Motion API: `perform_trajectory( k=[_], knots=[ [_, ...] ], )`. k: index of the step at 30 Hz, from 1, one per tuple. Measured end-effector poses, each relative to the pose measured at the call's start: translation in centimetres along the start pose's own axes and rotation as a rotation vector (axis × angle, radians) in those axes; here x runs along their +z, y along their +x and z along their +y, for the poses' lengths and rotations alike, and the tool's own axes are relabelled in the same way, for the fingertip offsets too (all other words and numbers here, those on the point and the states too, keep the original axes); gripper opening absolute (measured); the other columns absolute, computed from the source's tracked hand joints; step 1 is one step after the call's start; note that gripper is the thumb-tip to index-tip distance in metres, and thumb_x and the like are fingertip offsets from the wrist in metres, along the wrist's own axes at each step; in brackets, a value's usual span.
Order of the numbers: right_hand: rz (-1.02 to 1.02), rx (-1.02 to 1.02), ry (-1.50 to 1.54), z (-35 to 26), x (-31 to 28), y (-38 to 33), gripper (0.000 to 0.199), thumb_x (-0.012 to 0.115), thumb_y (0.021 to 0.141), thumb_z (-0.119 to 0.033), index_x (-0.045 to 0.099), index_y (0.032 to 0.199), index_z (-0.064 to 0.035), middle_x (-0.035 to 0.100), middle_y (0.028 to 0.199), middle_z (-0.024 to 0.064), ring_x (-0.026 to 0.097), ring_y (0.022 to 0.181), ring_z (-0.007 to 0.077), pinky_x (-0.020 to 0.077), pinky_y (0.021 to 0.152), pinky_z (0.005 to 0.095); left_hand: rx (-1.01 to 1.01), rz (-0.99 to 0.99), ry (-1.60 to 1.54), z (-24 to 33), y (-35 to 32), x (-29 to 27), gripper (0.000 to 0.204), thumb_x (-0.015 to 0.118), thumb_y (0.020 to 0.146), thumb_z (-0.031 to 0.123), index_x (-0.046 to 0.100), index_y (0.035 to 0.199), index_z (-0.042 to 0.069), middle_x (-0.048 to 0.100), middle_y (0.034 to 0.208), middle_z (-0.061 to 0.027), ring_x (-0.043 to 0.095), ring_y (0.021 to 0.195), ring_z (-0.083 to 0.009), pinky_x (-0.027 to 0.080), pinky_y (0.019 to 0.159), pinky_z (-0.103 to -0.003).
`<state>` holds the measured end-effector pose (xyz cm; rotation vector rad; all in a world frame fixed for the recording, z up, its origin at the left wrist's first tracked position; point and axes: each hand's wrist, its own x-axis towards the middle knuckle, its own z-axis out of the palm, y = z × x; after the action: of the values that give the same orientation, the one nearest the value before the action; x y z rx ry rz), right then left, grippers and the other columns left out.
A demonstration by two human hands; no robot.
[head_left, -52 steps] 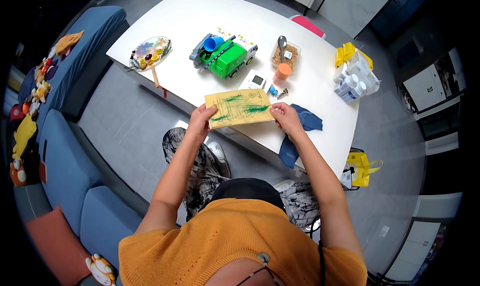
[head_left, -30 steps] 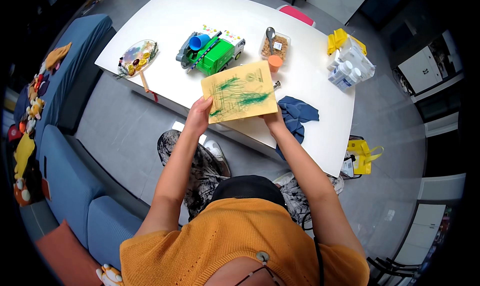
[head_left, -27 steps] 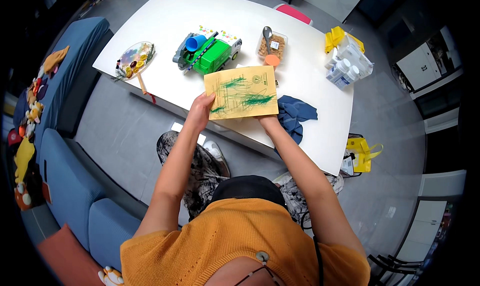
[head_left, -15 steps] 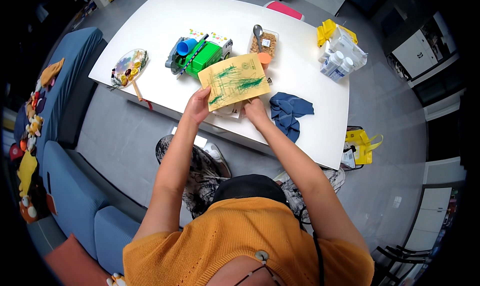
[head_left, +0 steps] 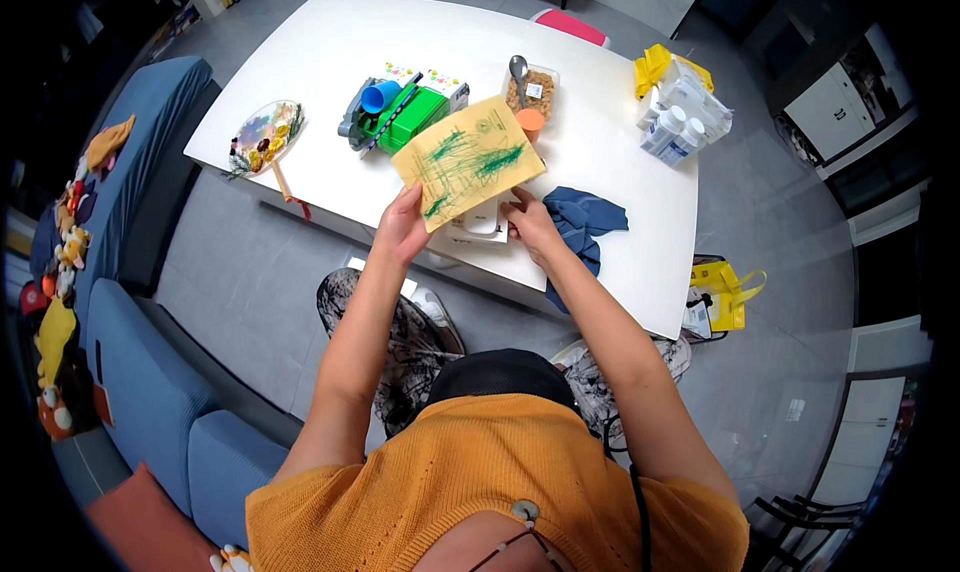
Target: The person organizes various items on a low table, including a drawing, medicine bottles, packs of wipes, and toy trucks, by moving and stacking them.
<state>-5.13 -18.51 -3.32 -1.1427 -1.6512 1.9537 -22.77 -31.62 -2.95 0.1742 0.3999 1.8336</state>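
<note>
While one yellow sheet (head_left: 467,162) hangs tilted above the table (head_left: 320,62), long axis rising rightward, the left hand (head_left: 402,227) pinches its lower corner and the right hand (head_left: 530,224) grips its lower edge.

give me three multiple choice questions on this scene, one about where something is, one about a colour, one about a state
1. Where does the crumpled dark blue cloth lie?
A. on the white table, by the right hand
B. on the sofa
C. on the floor

2. What colour are the scribbles on the yellow paper sheet?
A. red
B. green
C. black

3. How is the sheet held?
A. flat on the table, untouched
B. rolled into a tube
C. lifted, with the left hand in a grip on its lower left edge

Answers: 1 A, the cloth rests at the table's near edge beside that hand. 2 B, the marks are green. 3 C, the sheet is tilted up above the table.
</note>
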Motion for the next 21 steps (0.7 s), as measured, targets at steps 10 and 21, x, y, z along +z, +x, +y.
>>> perform_trajectory(
  k=[10,21],
  knots=[
    [0.03,-0.032,0.152,-1.4,-4.7,-4.3,0.049,0.049,0.09,-0.013,0.031,0.135,-0.0012,0.054,0.078,-0.0005,0.045,0.058,0.0035,0.042,0.052,0.0186,0.007,0.011,-0.271,0.1,-0.6,1.8,0.036,0.035,0.096,0.02,0.038,0.129,0.006,0.041,0.134,-0.0138,0.039,0.124,-0.031,0.025,0.107,-0.05],
    [0.386,-0.1,0.289,-2.1,-14.1,-6.8,0.052,0.051,0.087,-0.011,0.032,0.134,-0.0042,0.052,0.077,0.0002,0.044,0.057,0.0043,0.0405,0.049,0.0184,-0.136,-0.004,-0.254,-5.3,1.9,2.1,0.034,0.037,0.096,0.022,0.044,0.125,0.006,0.049,0.129,-0.0114,0.046,0.118,-0.0277,0.037,0.098,-0.045]
  ],
)
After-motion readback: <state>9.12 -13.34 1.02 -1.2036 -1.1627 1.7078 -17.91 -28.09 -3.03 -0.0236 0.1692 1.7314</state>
